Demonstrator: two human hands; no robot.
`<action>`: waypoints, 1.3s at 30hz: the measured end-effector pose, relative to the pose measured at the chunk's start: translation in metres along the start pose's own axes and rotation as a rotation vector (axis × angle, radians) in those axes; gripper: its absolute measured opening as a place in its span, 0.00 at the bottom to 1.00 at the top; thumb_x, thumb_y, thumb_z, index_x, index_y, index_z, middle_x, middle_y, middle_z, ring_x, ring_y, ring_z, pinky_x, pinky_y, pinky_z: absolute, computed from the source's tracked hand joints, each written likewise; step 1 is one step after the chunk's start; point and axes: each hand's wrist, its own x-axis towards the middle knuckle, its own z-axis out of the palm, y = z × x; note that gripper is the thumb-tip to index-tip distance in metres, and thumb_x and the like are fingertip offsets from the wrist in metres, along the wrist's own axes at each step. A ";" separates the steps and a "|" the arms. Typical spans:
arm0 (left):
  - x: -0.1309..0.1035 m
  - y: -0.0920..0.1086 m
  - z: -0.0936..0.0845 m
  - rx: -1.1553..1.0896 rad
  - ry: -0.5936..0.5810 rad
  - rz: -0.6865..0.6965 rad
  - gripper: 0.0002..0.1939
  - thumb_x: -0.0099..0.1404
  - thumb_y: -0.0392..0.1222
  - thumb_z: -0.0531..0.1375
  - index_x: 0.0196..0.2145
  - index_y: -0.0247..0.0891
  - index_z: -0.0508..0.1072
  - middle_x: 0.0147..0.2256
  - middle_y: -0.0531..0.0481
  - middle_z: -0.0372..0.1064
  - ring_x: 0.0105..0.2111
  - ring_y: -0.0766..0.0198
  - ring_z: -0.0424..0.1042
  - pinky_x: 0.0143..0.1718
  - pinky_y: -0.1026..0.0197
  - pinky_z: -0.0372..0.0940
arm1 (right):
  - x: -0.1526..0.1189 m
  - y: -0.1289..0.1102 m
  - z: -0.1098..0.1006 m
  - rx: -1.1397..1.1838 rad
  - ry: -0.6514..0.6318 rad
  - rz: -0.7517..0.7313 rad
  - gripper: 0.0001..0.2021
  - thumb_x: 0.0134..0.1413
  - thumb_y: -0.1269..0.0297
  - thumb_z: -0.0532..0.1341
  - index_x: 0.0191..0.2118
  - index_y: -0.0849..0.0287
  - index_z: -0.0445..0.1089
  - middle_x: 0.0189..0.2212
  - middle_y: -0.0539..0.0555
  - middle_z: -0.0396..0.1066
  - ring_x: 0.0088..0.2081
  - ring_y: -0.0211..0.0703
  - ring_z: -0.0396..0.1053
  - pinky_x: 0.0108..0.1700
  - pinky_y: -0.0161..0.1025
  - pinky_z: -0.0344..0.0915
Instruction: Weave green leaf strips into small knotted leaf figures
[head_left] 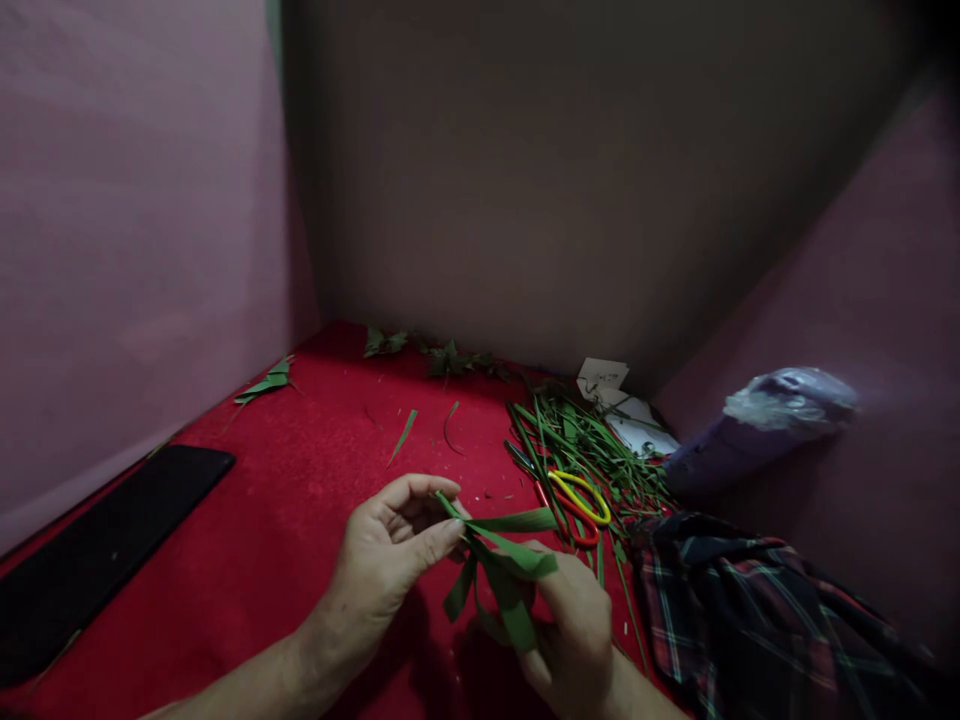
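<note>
Above the red cloth (285, 510), a small bunch of green leaf strips (504, 590) is between my hands. My left hand (394, 545) pinches its gathered end between thumb and fingertips. The strips fan out toward my right hand (574, 620), whose fingers curl around some of the lower blades; its fingertips are partly hidden behind the leaves. Just beyond my right hand lie scissors (581, 498) with yellow and red handles, their blades pointing up and left. A heap of cut grass-like leaves (577, 440) spreads around and behind them.
A folded leaf piece (274, 380) lies at the back left, leafy sprigs (450, 360) along the back wall. A black board (105, 560) rests at left. On the right are papers (637, 425), a purple roll in clear plastic (705, 455) and plaid fabric (765, 610). Walls enclose three sides.
</note>
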 end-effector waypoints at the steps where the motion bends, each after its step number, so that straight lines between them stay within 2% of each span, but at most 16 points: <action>1: 0.001 0.000 0.000 -0.011 0.007 0.006 0.11 0.49 0.35 0.66 0.33 0.35 0.71 0.26 0.52 0.72 0.26 0.67 0.71 0.30 0.66 0.68 | -0.001 0.001 0.001 0.005 -0.007 0.017 0.16 0.47 0.75 0.55 0.44 0.57 0.64 0.25 0.51 0.70 0.25 0.41 0.69 0.26 0.35 0.63; 5: 0.001 0.000 0.000 -0.027 0.009 0.012 0.12 0.50 0.34 0.66 0.33 0.35 0.71 0.27 0.52 0.71 0.27 0.68 0.71 0.31 0.66 0.67 | 0.000 0.002 0.001 0.019 0.016 0.023 0.13 0.47 0.75 0.55 0.41 0.57 0.64 0.23 0.50 0.69 0.24 0.40 0.68 0.25 0.35 0.63; 10: 0.000 -0.003 0.001 -0.010 -0.010 -0.042 0.12 0.48 0.33 0.66 0.33 0.35 0.71 0.26 0.52 0.71 0.26 0.68 0.71 0.30 0.66 0.67 | 0.002 -0.002 0.000 0.060 0.020 -0.034 0.16 0.48 0.73 0.55 0.46 0.57 0.63 0.27 0.52 0.71 0.28 0.40 0.71 0.29 0.34 0.66; 12: 0.000 -0.004 0.001 -0.012 -0.016 -0.043 0.13 0.49 0.34 0.66 0.34 0.35 0.71 0.27 0.51 0.71 0.27 0.67 0.70 0.31 0.65 0.67 | 0.001 -0.002 0.002 0.059 0.049 0.013 0.13 0.51 0.71 0.54 0.44 0.57 0.64 0.25 0.51 0.71 0.25 0.40 0.70 0.26 0.34 0.64; 16: 0.000 -0.006 -0.002 -0.028 -0.045 -0.023 0.16 0.50 0.34 0.65 0.38 0.35 0.70 0.31 0.49 0.71 0.31 0.65 0.71 0.35 0.63 0.67 | -0.002 0.001 0.006 0.097 0.094 0.144 0.05 0.52 0.71 0.53 0.33 0.56 0.65 0.19 0.48 0.66 0.20 0.37 0.65 0.22 0.33 0.59; 21: -0.001 -0.005 -0.002 -0.049 -0.067 -0.028 0.15 0.50 0.34 0.66 0.37 0.35 0.70 0.33 0.48 0.71 0.34 0.63 0.71 0.37 0.62 0.66 | -0.007 0.004 0.010 0.146 0.101 0.216 0.04 0.52 0.69 0.55 0.29 0.57 0.64 0.17 0.47 0.63 0.18 0.36 0.62 0.20 0.32 0.56; 27: 0.001 -0.003 0.000 -0.034 -0.032 -0.062 0.16 0.48 0.34 0.66 0.37 0.35 0.69 0.34 0.48 0.71 0.35 0.63 0.71 0.38 0.61 0.65 | -0.009 0.005 0.010 0.132 0.103 0.192 0.03 0.52 0.67 0.55 0.33 0.57 0.65 0.20 0.49 0.66 0.20 0.38 0.65 0.21 0.33 0.59; 34: 0.002 -0.004 -0.001 -0.072 -0.070 -0.112 0.14 0.50 0.35 0.65 0.36 0.34 0.69 0.30 0.49 0.71 0.30 0.65 0.70 0.34 0.63 0.65 | -0.008 0.004 0.009 0.118 0.055 0.145 0.12 0.50 0.72 0.57 0.42 0.57 0.66 0.26 0.51 0.71 0.25 0.41 0.69 0.28 0.35 0.64; 39: 0.004 -0.004 -0.001 -0.013 -0.060 -0.143 0.14 0.51 0.36 0.65 0.37 0.34 0.69 0.31 0.48 0.71 0.31 0.66 0.70 0.34 0.64 0.64 | -0.010 0.006 0.014 0.113 0.072 0.102 0.11 0.49 0.74 0.58 0.40 0.57 0.67 0.24 0.49 0.70 0.23 0.38 0.68 0.27 0.34 0.63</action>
